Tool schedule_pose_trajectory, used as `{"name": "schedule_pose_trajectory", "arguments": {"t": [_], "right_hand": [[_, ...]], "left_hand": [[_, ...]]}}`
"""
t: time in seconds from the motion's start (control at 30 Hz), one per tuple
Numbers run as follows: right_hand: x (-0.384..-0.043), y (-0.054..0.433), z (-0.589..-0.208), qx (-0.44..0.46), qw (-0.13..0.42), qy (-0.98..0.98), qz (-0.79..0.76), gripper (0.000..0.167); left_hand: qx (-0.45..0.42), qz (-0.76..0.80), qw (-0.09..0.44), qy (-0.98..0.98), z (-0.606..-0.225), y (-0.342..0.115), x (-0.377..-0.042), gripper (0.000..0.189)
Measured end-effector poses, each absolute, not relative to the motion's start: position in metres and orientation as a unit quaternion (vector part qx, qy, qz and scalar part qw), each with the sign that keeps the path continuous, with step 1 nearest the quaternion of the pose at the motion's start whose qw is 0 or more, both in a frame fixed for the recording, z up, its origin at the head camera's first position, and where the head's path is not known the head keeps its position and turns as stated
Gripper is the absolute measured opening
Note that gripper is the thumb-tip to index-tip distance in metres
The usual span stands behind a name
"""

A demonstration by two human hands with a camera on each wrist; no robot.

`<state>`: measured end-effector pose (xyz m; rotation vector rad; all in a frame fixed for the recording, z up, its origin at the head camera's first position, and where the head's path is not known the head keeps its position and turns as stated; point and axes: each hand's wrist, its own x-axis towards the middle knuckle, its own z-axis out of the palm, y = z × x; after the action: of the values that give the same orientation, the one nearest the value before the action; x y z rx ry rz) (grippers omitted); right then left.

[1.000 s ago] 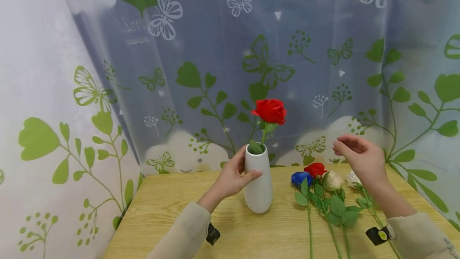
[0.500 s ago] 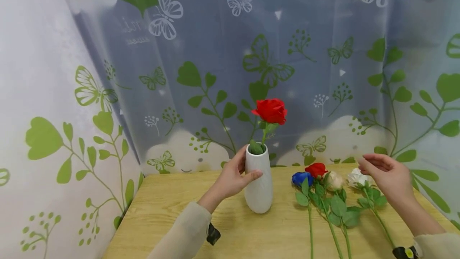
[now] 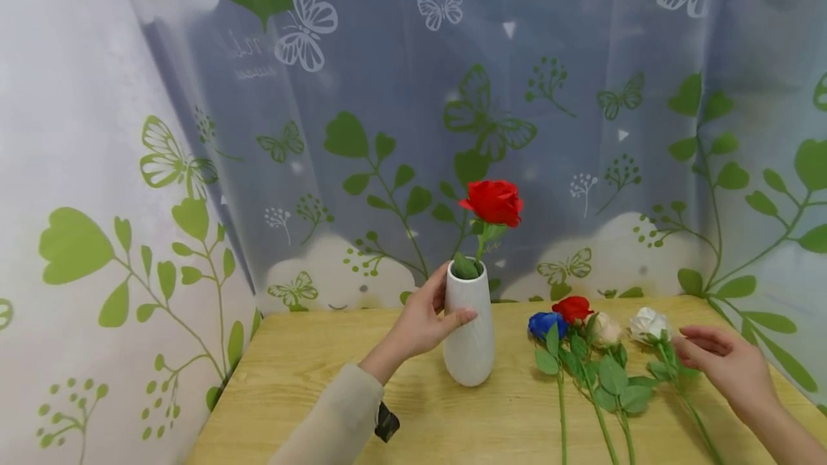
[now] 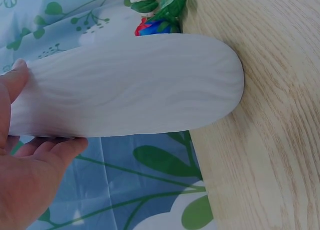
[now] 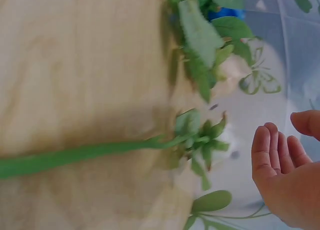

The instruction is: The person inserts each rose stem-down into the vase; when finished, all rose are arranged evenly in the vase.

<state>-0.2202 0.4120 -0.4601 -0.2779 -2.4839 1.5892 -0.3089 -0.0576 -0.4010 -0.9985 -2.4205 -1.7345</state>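
A white vase [image 3: 469,336] stands upright on the wooden table, with one red rose [image 3: 493,202] rising from its mouth. My left hand [image 3: 423,318] grips the vase near its upper part, thumb across the front and fingers behind. In the left wrist view the vase [image 4: 140,84] fills the middle, held between thumb and fingers. My right hand [image 3: 730,364] hovers beside a white rose [image 3: 649,324] lying on the table. The right wrist view shows that hand [image 5: 285,165] with thumb and fingers apart and nothing between them, near the green stem [image 5: 90,154].
Left of the white rose lie a blue rose [image 3: 546,325], a second red rose [image 3: 572,308] and a cream rose [image 3: 605,329], their stems pointing toward the near edge. A printed curtain [image 3: 388,56] hangs behind the wooden table [image 3: 310,372].
My right hand has come down and to the right, from above the roses to beside the white one. The left hand keeps its hold on the vase; the view has shifted slightly.
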Motion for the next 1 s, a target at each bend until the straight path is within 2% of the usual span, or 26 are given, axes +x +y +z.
{"name": "schedule_pose_trajectory", "arguments": {"t": [0.17,0.23,0.43,0.73,1.0], "right_hand": [[-0.217,0.416,-0.472,-0.106,0.073,-0.854,0.504,0.058],[-0.214,0.418,-0.478,-0.109,0.067,-0.857,0.499,0.068],[-0.209,0.423,-0.494,-0.118,0.048,-0.851,0.509,0.067],[-0.211,0.433,-0.501,-0.143,-0.036,-0.851,0.504,0.065],[-0.213,0.438,-0.505,-0.151,-0.069,-0.857,0.489,0.061]], "left_hand": [[-0.316,-0.553,-0.006,-0.771,-0.401,-0.059,-0.307,0.085],[-0.32,-0.554,-0.004,-0.768,-0.402,-0.059,-0.307,0.085],[-0.327,-0.557,-0.004,-0.763,-0.402,-0.058,-0.306,0.086],[-0.322,-0.556,-0.004,-0.767,-0.401,-0.059,-0.307,0.085],[-0.328,-0.551,0.004,-0.767,-0.4,-0.059,-0.31,0.086]]}}
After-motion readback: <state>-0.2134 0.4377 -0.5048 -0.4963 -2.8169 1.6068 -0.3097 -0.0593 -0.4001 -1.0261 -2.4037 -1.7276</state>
